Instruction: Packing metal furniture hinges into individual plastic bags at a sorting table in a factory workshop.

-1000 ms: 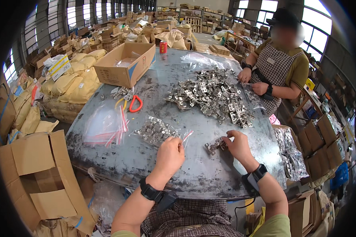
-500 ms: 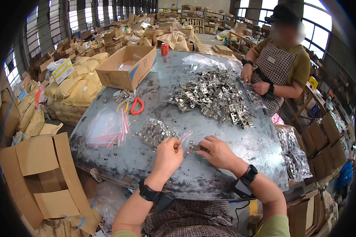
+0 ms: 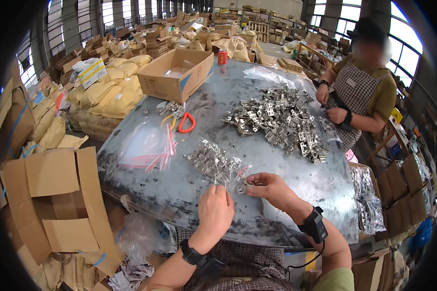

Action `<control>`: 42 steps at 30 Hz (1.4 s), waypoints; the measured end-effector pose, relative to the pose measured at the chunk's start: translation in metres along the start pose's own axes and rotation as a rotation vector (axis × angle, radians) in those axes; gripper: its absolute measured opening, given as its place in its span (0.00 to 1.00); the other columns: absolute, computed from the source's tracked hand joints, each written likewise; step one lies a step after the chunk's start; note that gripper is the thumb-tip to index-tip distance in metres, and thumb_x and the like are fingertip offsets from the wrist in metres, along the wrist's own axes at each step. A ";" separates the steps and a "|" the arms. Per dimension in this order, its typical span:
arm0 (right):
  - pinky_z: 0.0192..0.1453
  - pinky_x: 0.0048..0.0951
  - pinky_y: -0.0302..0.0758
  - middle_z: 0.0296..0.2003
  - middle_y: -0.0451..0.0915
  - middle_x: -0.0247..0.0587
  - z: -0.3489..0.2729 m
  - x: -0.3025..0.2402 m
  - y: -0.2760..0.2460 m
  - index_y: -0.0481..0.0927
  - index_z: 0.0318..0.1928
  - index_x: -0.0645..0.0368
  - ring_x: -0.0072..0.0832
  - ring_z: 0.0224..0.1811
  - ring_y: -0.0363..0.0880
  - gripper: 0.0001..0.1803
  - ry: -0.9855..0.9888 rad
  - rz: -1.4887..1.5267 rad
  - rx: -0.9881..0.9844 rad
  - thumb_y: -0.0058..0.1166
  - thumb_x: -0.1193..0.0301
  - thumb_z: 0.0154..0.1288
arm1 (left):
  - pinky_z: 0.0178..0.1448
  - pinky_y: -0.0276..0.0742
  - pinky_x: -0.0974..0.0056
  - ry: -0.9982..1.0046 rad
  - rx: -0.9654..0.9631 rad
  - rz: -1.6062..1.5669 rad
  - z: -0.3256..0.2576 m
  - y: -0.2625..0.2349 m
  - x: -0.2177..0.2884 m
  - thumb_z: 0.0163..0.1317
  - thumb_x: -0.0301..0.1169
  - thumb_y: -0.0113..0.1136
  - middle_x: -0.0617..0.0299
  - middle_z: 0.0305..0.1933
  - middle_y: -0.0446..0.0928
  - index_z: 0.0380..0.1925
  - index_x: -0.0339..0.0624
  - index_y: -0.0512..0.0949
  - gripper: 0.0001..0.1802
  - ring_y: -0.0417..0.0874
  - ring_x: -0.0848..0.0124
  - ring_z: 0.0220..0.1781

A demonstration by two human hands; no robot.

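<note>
Both hands meet over the near edge of the grey metal table [image 3: 189, 189]. The left hand [image 3: 215, 209] is curled, its fingers pinching the edge of a small clear zip bag [image 3: 238, 180], and the right hand [image 3: 271, 187] grips the same bag's other side, with small metal brackets at its fingertips. Just beyond the hands lies a cluster of filled bracket bags [image 3: 212, 161]; farther out, a big pile of loose brackets [image 3: 279, 121]. Left of the left hand sits a stack of empty red-striped zip bags [image 3: 148, 145], with red-handled scissors [image 3: 186, 122] beyond them.
</note>
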State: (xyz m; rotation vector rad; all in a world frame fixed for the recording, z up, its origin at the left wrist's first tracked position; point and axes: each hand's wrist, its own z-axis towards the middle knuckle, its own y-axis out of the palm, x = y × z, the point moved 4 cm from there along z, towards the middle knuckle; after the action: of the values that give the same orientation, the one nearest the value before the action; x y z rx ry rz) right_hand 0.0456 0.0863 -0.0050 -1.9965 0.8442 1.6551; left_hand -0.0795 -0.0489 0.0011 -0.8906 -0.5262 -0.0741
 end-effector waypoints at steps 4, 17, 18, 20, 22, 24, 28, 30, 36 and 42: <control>0.51 0.23 0.79 0.43 0.84 0.44 -0.007 0.011 0.007 0.80 0.50 0.70 0.24 0.43 0.82 0.19 -0.108 -0.057 0.076 0.66 0.79 0.58 | 0.36 0.73 0.50 -0.057 0.047 -0.183 -0.004 0.000 0.003 0.57 0.24 0.60 0.50 0.30 0.75 0.28 0.35 0.74 0.05 0.78 0.49 0.32; 0.45 0.38 0.78 0.38 0.82 0.47 0.002 -0.006 0.032 0.86 0.37 0.61 0.46 0.38 0.81 0.13 -0.373 -0.760 0.207 0.67 0.71 0.49 | 0.37 0.73 0.51 -0.116 -0.106 -0.584 -0.001 0.004 -0.003 0.60 0.24 0.59 0.49 0.31 0.76 0.29 0.34 0.75 0.05 0.78 0.48 0.33; 0.48 0.40 0.76 0.42 0.80 0.48 -0.001 -0.006 0.032 0.85 0.39 0.61 0.48 0.43 0.78 0.14 -0.469 -0.882 0.165 0.66 0.72 0.49 | 0.37 0.73 0.51 -0.115 -0.103 -0.585 -0.001 0.006 -0.005 0.60 0.24 0.59 0.49 0.31 0.76 0.29 0.34 0.75 0.05 0.78 0.48 0.33; 0.52 0.42 0.75 0.46 0.78 0.50 -0.006 -0.003 0.031 0.84 0.40 0.61 0.49 0.49 0.75 0.15 -0.567 -1.005 0.118 0.65 0.73 0.48 | 0.32 0.73 0.60 -0.029 -0.076 -0.527 -0.003 0.009 -0.005 0.60 0.22 0.61 0.53 0.30 0.76 0.30 0.32 0.77 0.04 0.79 0.60 0.26; 0.58 0.43 0.71 0.52 0.74 0.50 -0.010 0.001 0.032 0.83 0.45 0.60 0.49 0.55 0.69 0.18 -0.595 -1.037 0.009 0.63 0.73 0.50 | 0.34 0.74 0.59 0.005 -0.095 -0.478 -0.002 0.008 -0.003 0.59 0.23 0.60 0.52 0.30 0.77 0.30 0.32 0.77 0.04 0.80 0.58 0.28; 0.59 0.43 0.70 0.52 0.74 0.50 -0.020 0.000 0.030 0.83 0.47 0.59 0.49 0.55 0.69 0.19 -0.613 -1.026 -0.020 0.63 0.70 0.51 | 0.35 0.75 0.57 0.045 -0.116 -0.432 0.004 0.005 -0.002 0.59 0.24 0.60 0.50 0.30 0.78 0.30 0.32 0.78 0.04 0.80 0.55 0.29; 0.62 0.42 0.67 0.49 0.75 0.48 -0.027 0.008 0.024 0.84 0.43 0.59 0.46 0.53 0.69 0.18 -0.446 -0.616 0.103 0.64 0.61 0.56 | 0.43 0.76 0.53 0.092 -0.295 -0.405 0.053 0.007 -0.010 0.58 0.25 0.58 0.46 0.33 0.79 0.31 0.34 0.79 0.05 0.81 0.48 0.38; 0.61 0.42 0.66 0.47 0.76 0.47 -0.027 0.007 0.035 0.84 0.40 0.59 0.45 0.52 0.69 0.17 -0.383 -0.694 0.199 0.65 0.59 0.56 | 0.47 0.75 0.55 0.225 -0.112 -0.308 0.087 0.007 -0.008 0.58 0.25 0.58 0.46 0.40 0.78 0.35 0.37 0.80 0.06 0.80 0.49 0.43; 0.58 0.41 0.64 0.42 0.78 0.42 -0.021 0.006 0.051 0.85 0.32 0.58 0.42 0.51 0.69 0.14 -0.272 -0.899 0.371 0.65 0.59 0.56 | 0.47 0.75 0.61 0.295 -0.696 -0.006 0.143 0.074 -0.015 0.53 0.30 0.67 0.54 0.40 0.80 0.36 0.37 0.81 0.12 0.81 0.55 0.41; 0.51 0.34 0.70 0.43 0.76 0.43 -0.025 0.019 0.040 0.80 0.32 0.60 0.38 0.48 0.70 0.10 -0.440 -0.716 0.471 0.64 0.67 0.58 | 0.40 0.75 0.65 0.168 -0.774 -0.506 0.149 0.091 -0.026 0.54 0.33 0.70 0.63 0.28 0.83 0.32 0.39 0.83 0.11 0.79 0.75 0.31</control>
State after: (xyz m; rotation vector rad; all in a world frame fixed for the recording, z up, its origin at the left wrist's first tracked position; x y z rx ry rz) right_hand 0.0383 0.0371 -0.0157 -1.3077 0.2600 1.2415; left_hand -0.1379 0.1184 -0.0008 -1.4653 -0.5607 -0.8517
